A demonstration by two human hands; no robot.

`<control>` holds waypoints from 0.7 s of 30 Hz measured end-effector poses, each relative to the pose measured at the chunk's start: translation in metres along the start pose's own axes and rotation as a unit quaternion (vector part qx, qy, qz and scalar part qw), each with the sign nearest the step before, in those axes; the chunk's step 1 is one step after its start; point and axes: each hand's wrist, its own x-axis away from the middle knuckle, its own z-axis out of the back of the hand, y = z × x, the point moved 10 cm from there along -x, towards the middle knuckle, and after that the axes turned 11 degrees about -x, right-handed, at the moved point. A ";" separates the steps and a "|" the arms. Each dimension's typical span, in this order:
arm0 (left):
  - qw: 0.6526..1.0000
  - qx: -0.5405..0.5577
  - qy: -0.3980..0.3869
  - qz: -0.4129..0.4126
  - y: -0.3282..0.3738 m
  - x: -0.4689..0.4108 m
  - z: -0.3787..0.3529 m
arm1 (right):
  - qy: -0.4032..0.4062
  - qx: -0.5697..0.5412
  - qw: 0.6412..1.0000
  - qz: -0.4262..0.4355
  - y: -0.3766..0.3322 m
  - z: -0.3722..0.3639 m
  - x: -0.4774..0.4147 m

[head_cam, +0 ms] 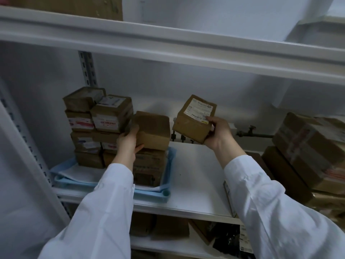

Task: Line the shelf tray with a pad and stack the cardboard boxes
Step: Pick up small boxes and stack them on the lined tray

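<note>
Cardboard boxes fill both our hands. Our left hand grips a plain box by its near left corner, fingers curled round the side. Our right hand clasps a labelled box from below, tilted in the air.

We judge the main risk lies in the stacks: they stand tall and uneven just left of the plain box, so a nudge while we seat it could topple them. The tilted box could also slip from its one-handed hold.

The plain box sits on a lower box at the right end of the blue tray, where a white pad lies underneath. The labelled box hangs just right of it, over the bare shelf. More boxes wait at the far right.
</note>
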 end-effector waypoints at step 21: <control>0.928 -0.306 0.084 -0.197 0.036 0.011 0.017 | -0.048 0.258 0.965 -0.014 0.093 -0.097 0.008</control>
